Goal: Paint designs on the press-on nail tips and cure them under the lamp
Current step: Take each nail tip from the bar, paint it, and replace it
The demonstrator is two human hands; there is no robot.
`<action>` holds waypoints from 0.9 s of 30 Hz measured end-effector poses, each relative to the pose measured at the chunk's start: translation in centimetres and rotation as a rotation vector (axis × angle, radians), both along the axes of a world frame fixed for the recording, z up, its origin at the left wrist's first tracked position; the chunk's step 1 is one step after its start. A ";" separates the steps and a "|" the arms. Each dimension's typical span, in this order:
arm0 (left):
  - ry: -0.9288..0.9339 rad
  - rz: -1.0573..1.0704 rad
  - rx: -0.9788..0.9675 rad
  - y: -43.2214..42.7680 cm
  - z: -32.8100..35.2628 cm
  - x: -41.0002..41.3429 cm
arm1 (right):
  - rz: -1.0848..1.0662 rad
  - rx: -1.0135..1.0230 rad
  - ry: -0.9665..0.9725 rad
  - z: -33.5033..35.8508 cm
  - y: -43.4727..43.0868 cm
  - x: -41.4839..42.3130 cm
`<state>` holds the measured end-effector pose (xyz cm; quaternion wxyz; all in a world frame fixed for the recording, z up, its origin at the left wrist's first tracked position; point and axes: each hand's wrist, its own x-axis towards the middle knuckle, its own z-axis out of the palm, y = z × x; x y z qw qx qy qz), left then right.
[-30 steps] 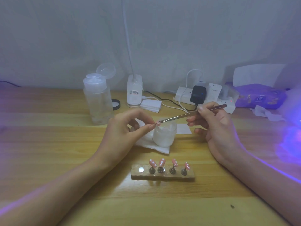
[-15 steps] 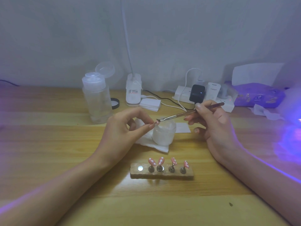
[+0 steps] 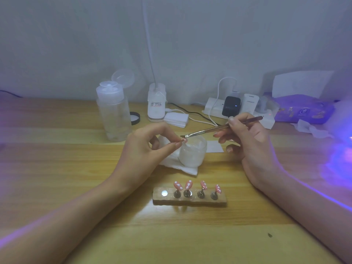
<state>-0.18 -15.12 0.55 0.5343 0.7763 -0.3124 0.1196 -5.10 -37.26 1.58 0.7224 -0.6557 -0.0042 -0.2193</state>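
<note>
My left hand (image 3: 144, 149) pinches a small pink nail tip (image 3: 183, 140) between thumb and forefinger above a frosted white jar (image 3: 193, 153). My right hand (image 3: 247, 143) holds a thin metal-handled brush (image 3: 219, 128) like a pen, and its bristle end touches the pinched tip. Near the front a wooden holder (image 3: 190, 201) carries several pink nail tips with white dots (image 3: 188, 184) on metal stands. Its leftmost magnet spot is bare.
The jar stands on a white wipe (image 3: 181, 168). At the back stand a clear pump bottle (image 3: 113, 113), a white lamp base (image 3: 156, 103), a stack of pads (image 3: 176, 120), a power strip with plugs (image 3: 240, 109) and a purple pack (image 3: 302, 109). Violet light glows at the right edge (image 3: 341, 161).
Both hands have stayed almost still, with the brush end kept on the pinched nail tip. The view has shifted slightly.
</note>
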 end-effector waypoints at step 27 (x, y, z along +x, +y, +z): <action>0.103 -0.054 -0.018 0.1 0.3 -0.2 | -0.079 0.059 0.004 0.0 -0.1 -0.1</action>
